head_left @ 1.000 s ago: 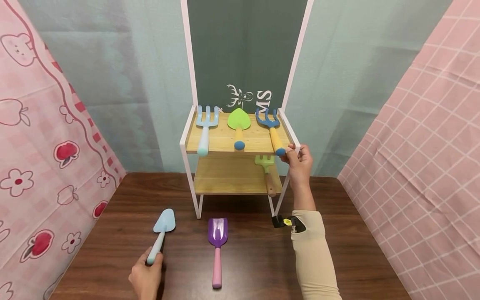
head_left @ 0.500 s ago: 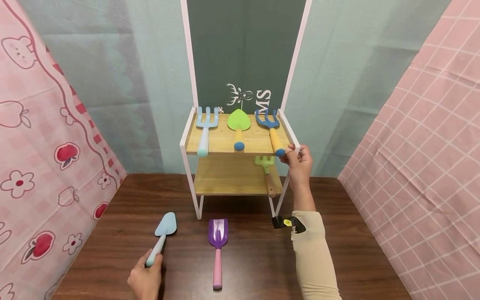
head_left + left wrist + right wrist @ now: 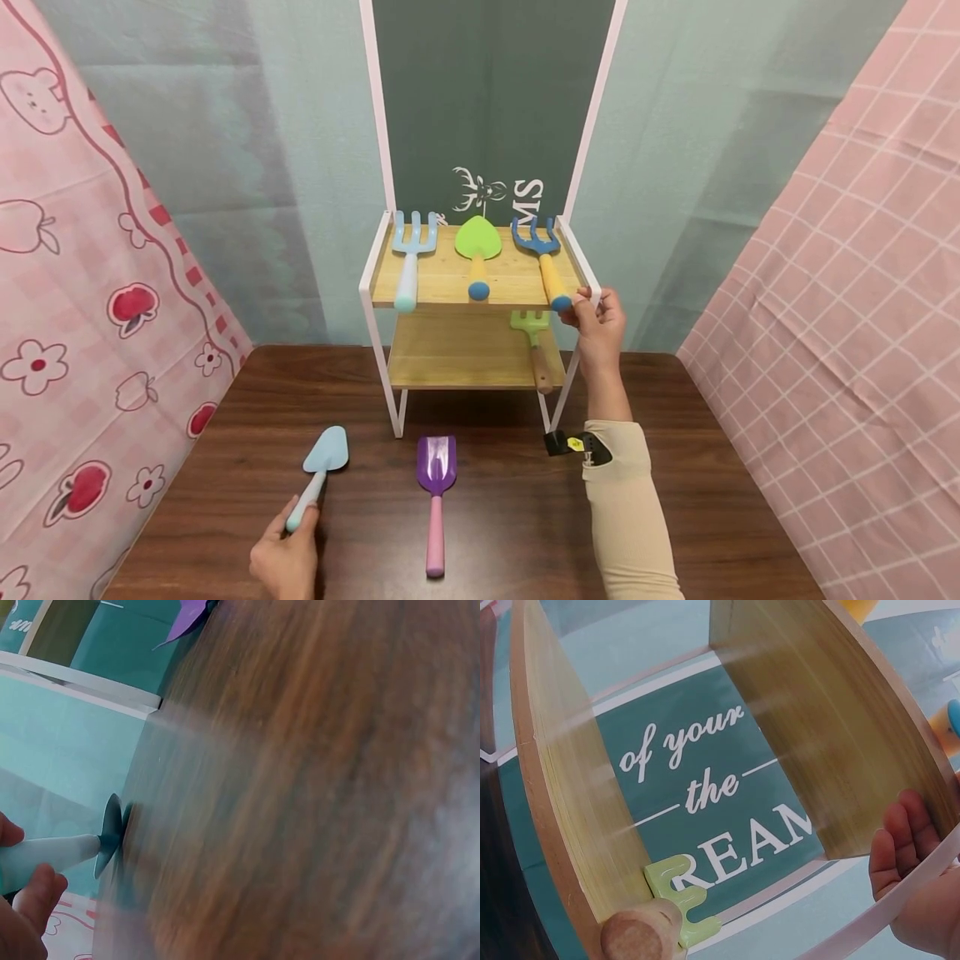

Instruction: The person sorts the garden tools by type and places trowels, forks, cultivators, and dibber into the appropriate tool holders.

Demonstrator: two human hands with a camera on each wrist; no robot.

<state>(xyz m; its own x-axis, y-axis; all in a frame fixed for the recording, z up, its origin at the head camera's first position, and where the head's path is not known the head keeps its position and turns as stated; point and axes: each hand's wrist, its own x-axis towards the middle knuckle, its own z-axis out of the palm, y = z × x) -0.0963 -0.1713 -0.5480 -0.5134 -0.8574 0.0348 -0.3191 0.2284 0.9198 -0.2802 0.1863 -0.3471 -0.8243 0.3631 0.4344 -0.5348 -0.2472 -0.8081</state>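
Trowel (image 3: 318,471) slid nearer table (image 3: 510,508) edge (left side), room beside it

Your backdrop: a curtained corner round a dark table.
You're facing a dark brown wood-grain table (image 3: 510,517) under soft, even light, pale teal drapes (image 3: 285,167) straight ahead. To your left hangs pink cloth printed with apples and flowers (image 3: 82,317); to your right, pink checked fabric (image 3: 847,292). Dead centre rises a dark green panel with white lettering (image 3: 487,108).

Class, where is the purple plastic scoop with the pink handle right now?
In the head view, the purple plastic scoop with the pink handle lies on the dark wooden table, right of the light blue trowel.
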